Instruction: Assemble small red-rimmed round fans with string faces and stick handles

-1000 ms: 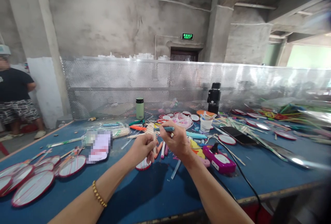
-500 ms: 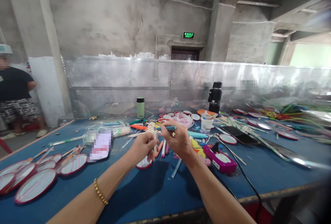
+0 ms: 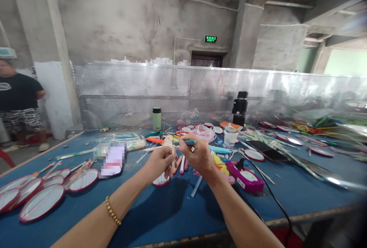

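Raised together, left hand grips a pale stick; right hand pinches a teal pen.

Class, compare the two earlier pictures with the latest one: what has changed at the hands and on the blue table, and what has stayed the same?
Almost nothing moved. The whole view shifts slightly as the head camera turns. The left hand still grips the small fan by its stick, and the right hand still holds the teal pen at the stick's top. The finished fans, pink device and blue table stay as they were.
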Action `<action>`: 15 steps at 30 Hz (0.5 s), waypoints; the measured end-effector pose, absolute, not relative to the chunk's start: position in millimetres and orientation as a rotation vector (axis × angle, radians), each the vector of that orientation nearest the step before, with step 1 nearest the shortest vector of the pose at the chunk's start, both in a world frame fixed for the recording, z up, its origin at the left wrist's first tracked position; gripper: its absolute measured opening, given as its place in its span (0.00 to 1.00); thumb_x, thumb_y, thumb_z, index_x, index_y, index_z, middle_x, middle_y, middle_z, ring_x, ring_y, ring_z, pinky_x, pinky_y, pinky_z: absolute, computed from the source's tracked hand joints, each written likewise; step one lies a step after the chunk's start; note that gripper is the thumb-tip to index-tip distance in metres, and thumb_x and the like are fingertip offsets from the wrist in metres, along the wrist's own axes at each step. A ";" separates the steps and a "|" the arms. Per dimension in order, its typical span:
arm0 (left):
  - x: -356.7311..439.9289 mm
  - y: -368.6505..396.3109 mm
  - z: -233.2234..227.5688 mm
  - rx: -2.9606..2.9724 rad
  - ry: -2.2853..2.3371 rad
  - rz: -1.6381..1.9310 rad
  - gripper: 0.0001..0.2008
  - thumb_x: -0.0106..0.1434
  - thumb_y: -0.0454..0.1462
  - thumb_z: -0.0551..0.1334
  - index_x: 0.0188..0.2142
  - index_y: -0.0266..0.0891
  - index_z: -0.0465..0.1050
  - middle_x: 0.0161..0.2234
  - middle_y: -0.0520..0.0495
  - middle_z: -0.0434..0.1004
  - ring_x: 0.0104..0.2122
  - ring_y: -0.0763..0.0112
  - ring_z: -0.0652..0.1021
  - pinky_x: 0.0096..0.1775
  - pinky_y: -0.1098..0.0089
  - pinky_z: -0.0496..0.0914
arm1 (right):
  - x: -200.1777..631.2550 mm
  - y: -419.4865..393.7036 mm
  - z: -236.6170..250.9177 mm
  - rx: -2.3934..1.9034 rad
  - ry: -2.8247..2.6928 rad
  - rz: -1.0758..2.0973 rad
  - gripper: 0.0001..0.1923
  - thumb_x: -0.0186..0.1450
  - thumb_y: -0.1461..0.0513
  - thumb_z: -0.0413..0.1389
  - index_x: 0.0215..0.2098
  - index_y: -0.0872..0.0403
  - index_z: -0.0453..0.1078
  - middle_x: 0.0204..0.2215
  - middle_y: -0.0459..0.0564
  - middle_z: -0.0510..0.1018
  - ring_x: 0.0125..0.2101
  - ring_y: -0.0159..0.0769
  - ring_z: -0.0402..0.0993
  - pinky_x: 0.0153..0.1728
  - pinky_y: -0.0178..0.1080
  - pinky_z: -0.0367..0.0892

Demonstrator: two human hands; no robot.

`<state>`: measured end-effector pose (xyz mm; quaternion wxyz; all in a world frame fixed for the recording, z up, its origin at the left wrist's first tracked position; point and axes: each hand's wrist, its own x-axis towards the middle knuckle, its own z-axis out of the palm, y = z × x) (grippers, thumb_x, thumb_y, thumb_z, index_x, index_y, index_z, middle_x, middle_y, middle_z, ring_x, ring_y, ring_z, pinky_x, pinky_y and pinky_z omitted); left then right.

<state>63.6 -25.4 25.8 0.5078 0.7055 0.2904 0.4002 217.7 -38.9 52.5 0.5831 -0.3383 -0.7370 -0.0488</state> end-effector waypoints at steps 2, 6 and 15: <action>63.8 -25.2 25.6 1.694 0.699 0.969 0.15 0.58 0.47 0.60 0.26 0.38 0.61 0.16 0.51 0.71 0.12 0.75 0.72 0.13 0.78 0.62 | 217.9 -38.4 52.1 -0.795 -1.728 -0.111 0.08 0.63 0.62 0.51 0.27 0.55 0.69 0.20 0.43 0.69 0.19 0.26 0.60 0.22 0.31 0.58; 64.1 -25.4 25.7 1.675 0.701 0.973 0.16 0.57 0.48 0.60 0.27 0.38 0.61 0.16 0.53 0.71 0.12 0.75 0.72 0.13 0.78 0.62 | 218.1 -38.1 52.1 -0.789 -1.739 -0.114 0.08 0.63 0.62 0.51 0.27 0.55 0.68 0.20 0.43 0.68 0.19 0.26 0.59 0.22 0.31 0.57; 63.8 -23.1 24.3 1.686 0.690 0.971 0.15 0.58 0.47 0.59 0.26 0.38 0.61 0.16 0.52 0.71 0.12 0.75 0.72 0.13 0.78 0.62 | 217.1 -37.6 51.8 -0.767 -1.759 -0.118 0.08 0.64 0.63 0.51 0.28 0.55 0.68 0.21 0.43 0.69 0.20 0.26 0.61 0.23 0.31 0.58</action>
